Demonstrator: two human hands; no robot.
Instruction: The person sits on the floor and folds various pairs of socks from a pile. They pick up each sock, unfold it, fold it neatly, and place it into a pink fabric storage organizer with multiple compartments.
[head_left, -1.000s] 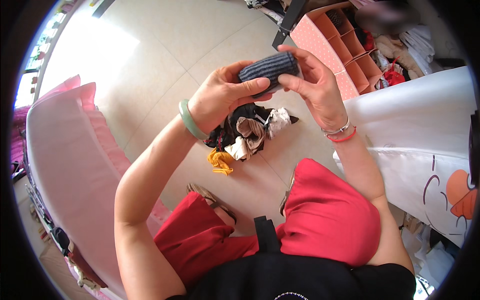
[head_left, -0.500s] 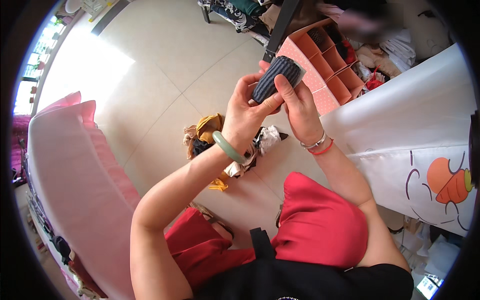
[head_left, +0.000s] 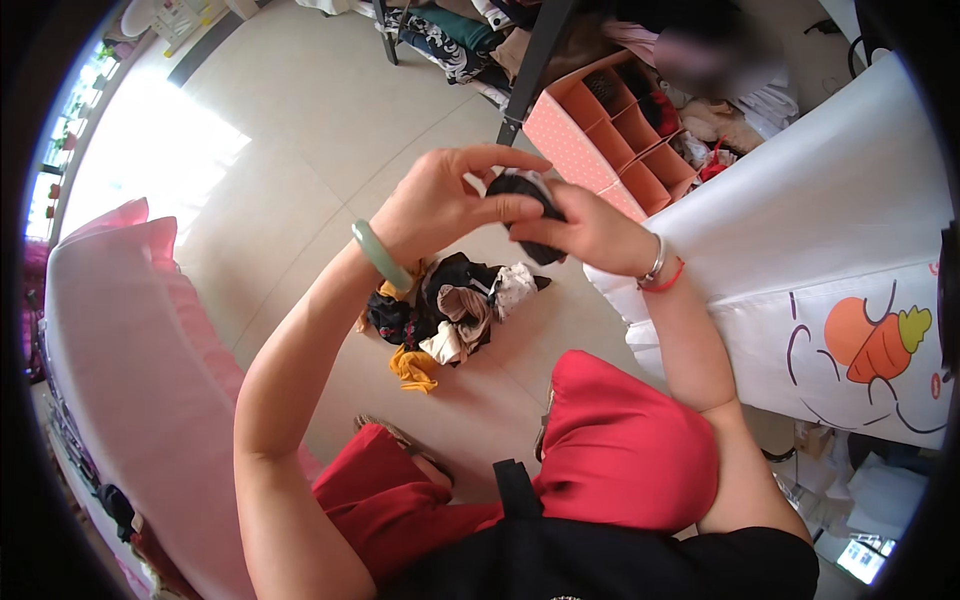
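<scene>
A dark, ribbed, rolled-up sock (head_left: 520,187) is held up between my two hands, with a paler patch at its upper edge. My left hand (head_left: 435,205), below a green bangle, pinches its left side with thumb and fingers. From the right, my right hand (head_left: 597,232) grips it, thumb and fingers wrapped round it; some of the fingers are hidden. Beneath them on the floor lies a loose pile of small cloth pieces (head_left: 465,300), black, beige, white and mustard yellow.
A pink dotted organizer box (head_left: 572,150) with several compartments stands beyond my right hand, some holding dark items. A white cover with a carrot print (head_left: 880,345) drapes at right. Pink-edged fabric (head_left: 140,370) runs along the left. Folded clothes (head_left: 450,40) sit at the back.
Both hands have come lower, the left one also leftward. The rolled sock has turned, and its paler part now faces up. My view has shifted slightly.
</scene>
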